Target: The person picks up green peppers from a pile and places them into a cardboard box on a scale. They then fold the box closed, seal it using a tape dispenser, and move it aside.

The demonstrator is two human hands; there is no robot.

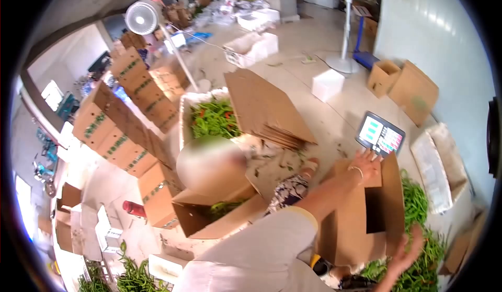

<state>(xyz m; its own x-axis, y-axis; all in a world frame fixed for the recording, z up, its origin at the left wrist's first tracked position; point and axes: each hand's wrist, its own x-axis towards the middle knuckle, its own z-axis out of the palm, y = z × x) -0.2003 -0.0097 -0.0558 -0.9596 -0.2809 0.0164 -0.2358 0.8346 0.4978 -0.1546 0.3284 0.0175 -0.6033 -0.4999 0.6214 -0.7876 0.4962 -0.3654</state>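
My left hand [367, 165], with a bracelet at the wrist, reaches out with its fingers spread at the lower edge of a scale's display panel [380, 134]. Its fingertips are right by the keys. Below that hand stands an open cardboard box [342, 229], its dark inside partly visible. To the right of the box, my right hand [402, 258] hangs open and empty over a heap of green chili peppers [431, 255]. More peppers [414, 198] lie along the box's far side.
A cardboard box [238, 221] with some greens stands left of my leg. Behind it are a white foam box [185, 111] of green and red peppers and flat cardboard [264, 101]. Stacked cartons [115, 140] rise at left; a foam box [439, 166] sits right.
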